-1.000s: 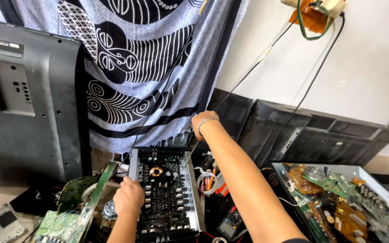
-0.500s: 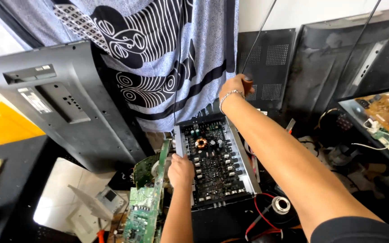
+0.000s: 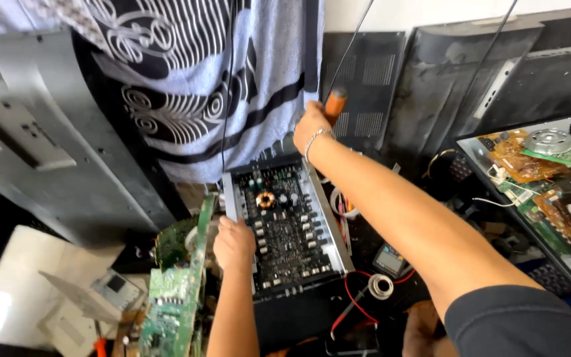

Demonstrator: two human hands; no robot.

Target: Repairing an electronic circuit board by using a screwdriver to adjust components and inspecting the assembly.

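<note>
While braced on the open amplifier (image 3: 285, 225), left hand (image 3: 234, 243) flat; right hand (image 3: 312, 125) closed round an orange-handled tool (image 3: 334, 104), shaft seemingly upright, beyond the far edge.

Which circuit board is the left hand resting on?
The left hand rests on the dark board inside the open metal chassis, the one with the copper coil. The green boards stand on edge just left of it, untouched.
</note>
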